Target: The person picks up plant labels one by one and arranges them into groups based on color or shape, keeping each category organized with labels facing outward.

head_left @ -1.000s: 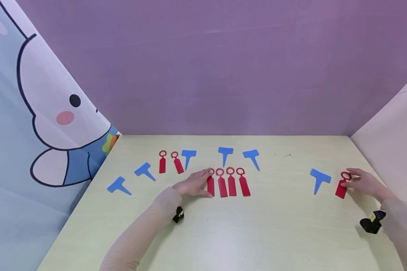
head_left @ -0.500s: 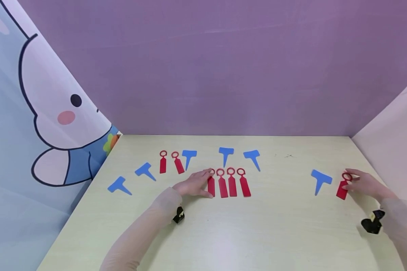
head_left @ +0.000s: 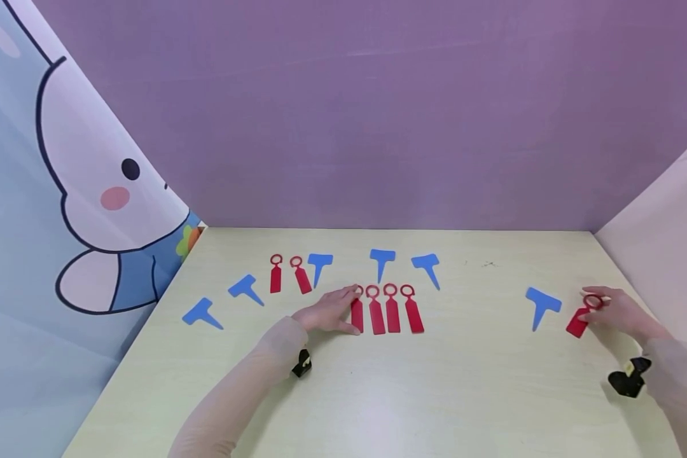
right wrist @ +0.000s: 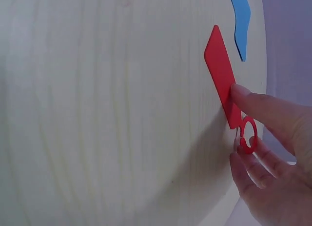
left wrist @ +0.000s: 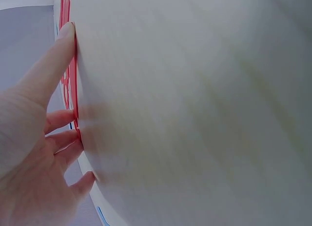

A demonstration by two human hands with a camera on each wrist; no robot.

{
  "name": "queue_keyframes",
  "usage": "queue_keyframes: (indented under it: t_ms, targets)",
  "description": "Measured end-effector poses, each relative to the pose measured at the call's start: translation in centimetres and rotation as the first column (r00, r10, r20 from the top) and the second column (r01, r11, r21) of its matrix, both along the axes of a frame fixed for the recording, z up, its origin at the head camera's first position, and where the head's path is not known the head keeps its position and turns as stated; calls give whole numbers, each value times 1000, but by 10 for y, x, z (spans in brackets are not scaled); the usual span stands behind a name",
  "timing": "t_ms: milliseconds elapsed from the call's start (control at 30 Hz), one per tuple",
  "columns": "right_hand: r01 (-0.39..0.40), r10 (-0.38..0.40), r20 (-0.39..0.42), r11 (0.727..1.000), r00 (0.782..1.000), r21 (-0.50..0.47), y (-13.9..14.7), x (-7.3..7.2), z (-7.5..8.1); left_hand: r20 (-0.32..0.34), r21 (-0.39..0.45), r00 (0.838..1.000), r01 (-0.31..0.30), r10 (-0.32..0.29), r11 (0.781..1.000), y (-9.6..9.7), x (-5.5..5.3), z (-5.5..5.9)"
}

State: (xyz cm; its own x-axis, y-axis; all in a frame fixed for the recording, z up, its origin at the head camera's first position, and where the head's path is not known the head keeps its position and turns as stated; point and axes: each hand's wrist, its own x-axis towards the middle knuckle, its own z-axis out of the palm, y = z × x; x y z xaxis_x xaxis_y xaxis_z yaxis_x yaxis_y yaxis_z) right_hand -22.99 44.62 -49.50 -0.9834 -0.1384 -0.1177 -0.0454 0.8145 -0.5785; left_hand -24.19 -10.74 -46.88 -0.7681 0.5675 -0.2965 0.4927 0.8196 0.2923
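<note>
Right hand [head_left: 619,312] pinches flat red ring-topped plastic tag [right wrist: 222,75], counter's [head_left: 464,388] right side. Left hand [head_left: 326,310], digits apart, touches row's leftmost red tag [head_left: 357,314]. Step likely pickup; next calls for steady pinch, clear lift. Beyond: blue T-shaped marker [head_left: 382,255].

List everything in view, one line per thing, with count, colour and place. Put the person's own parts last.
Flat ring-topped tags: 7, red, four in the middle row, two at back left, one at the right hand
Flat T-shaped pieces: 6, blue, two at left, three along the back, one at right
Smooth wood-patterned tabletop: 1, pale, beneath the pieces
Plain backdrop: 1, purple, behind the table
Printed cartoon cloth: 1, mainly light blue and white, left
Plain side panel: 1, whitish, right
Small wrist-worn devices: 2, black, one at each wrist
Long sleeves: 2, pale beige, on both arms
Left hand: 1, bare, touching the row's leftmost tag
Right hand: 1, bare, pinching the rightmost tag
</note>
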Motion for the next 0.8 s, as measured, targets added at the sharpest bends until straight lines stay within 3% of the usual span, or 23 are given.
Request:
queue_keyframes:
  t_ms: [433, 800]
  targets:
    - [85, -81, 82, 995, 993, -51, 5, 5, -2, 4, -2, 1000, -1, 1, 1000, 0, 0, 0]
    - [153, -135, 122, 976, 983, -156, 12, 6, -6, 5, -1, 1000, 5, -5, 1000, 0, 0, 0]
